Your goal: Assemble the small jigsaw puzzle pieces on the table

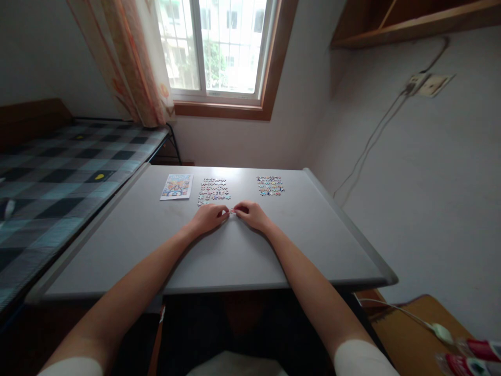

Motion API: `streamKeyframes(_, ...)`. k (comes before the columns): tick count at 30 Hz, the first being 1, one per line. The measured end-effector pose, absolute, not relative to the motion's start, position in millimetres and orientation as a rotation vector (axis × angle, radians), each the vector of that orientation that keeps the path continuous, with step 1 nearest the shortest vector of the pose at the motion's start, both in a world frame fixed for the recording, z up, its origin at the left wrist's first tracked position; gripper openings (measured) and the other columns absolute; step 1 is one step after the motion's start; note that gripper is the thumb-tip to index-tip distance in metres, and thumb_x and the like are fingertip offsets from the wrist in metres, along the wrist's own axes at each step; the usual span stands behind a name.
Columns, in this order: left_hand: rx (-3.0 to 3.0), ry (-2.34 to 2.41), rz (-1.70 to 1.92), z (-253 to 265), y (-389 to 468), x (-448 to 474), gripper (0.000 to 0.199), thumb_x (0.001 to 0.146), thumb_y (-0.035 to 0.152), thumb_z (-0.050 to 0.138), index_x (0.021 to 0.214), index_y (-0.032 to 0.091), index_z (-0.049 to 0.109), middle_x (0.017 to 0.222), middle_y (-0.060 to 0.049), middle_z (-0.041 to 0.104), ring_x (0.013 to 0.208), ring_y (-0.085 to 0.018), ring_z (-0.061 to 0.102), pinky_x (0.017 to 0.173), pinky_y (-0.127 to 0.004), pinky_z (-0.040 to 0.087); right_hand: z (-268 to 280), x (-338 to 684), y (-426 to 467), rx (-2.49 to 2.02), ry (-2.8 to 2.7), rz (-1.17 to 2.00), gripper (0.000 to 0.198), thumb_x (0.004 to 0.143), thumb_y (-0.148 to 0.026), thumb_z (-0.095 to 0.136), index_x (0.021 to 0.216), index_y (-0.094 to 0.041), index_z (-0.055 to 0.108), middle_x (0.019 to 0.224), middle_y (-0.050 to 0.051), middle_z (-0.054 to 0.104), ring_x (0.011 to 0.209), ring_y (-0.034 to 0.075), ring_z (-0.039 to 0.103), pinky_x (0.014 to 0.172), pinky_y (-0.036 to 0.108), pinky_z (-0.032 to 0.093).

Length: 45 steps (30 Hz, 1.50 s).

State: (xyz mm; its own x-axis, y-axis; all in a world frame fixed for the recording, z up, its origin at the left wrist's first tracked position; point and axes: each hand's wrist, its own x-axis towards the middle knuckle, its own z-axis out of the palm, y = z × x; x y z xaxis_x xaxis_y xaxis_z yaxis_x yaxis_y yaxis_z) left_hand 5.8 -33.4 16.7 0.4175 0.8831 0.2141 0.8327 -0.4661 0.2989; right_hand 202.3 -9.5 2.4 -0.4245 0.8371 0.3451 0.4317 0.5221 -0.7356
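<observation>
Both my hands meet over the middle of a pale grey table (pixel 235 256). A small jigsaw puzzle piece (pixel 231 211) is pinched between their fingertips. My left hand (pixel 209 216) grips it from the left with closed fingers. From the other side my right hand (pixel 252 213) pinches it between thumb and fingers. Whether it is one piece or two joined ones is too small to tell. Just beyond my left hand lie rows of loose puzzle pieces (pixel 213 189), the nearest partly hidden by that hand. Another group of puzzle pieces (pixel 270 185) lies farther right.
A colourful picture sheet (pixel 177 187) lies at the table's far left. Beside the table stands a bed with a checked cover (pixel 117 156). White cables (pixel 366 146) hang along the right wall. A wooden stool or chair (pixel 418 324) holds a charger at lower right.
</observation>
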Motion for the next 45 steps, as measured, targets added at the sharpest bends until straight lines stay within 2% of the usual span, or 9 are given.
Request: streamKeyframes(45,2.517,1.536,0.505,15.1,-32.6,5.4,0.035,0.087,0.044,0.043,0.093,0.024,0.07,0.067,-0.002,0.066,0.059,-0.014,0.055,0.057,-0.025,0.032,4.7,202.1,-10.6,-1.048,-2.062,0.712,0.015,0.079,-0.023,0.058,0.081,-0.015,0.07,0.077,0.004,0.067,0.069,0.012,0.056,0.066,0.023,0.042)
